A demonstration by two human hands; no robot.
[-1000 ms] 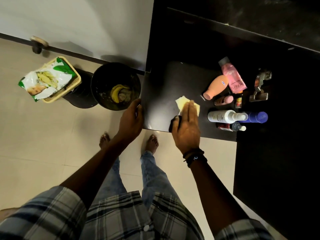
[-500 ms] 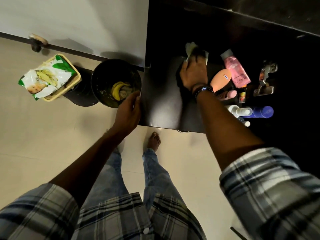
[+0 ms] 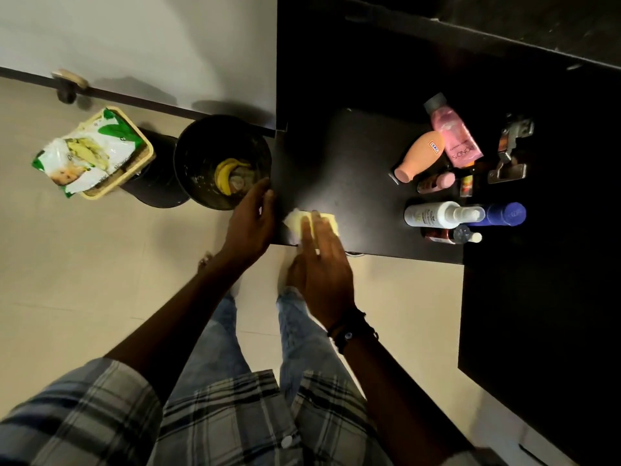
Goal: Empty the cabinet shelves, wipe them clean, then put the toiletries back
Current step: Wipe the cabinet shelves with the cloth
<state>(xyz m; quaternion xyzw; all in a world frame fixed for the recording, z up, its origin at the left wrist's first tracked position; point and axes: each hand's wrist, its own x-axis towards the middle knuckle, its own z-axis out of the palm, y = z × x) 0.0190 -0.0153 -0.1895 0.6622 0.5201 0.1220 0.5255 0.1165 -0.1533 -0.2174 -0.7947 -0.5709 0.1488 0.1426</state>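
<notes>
Pale floor tiles run under the front edge of the black shelf [image 3: 353, 156]. At that edge, near the shelf's left corner, the right hand [image 3: 322, 267] presses the yellow cloth [image 3: 293, 222] with flat fingers. Half a second ago it was at the back of the shelf, so one stroke has come forward. The left hand [image 3: 250, 223] lies on the shelf's left edge; whether it grips, I cannot tell. The shelf's left half is bare for wiping. Bottles [image 3: 433, 215] lie on its right half, probably unwiped beneath. A bin [image 3: 198, 139] stands just off the left edge.
</notes>
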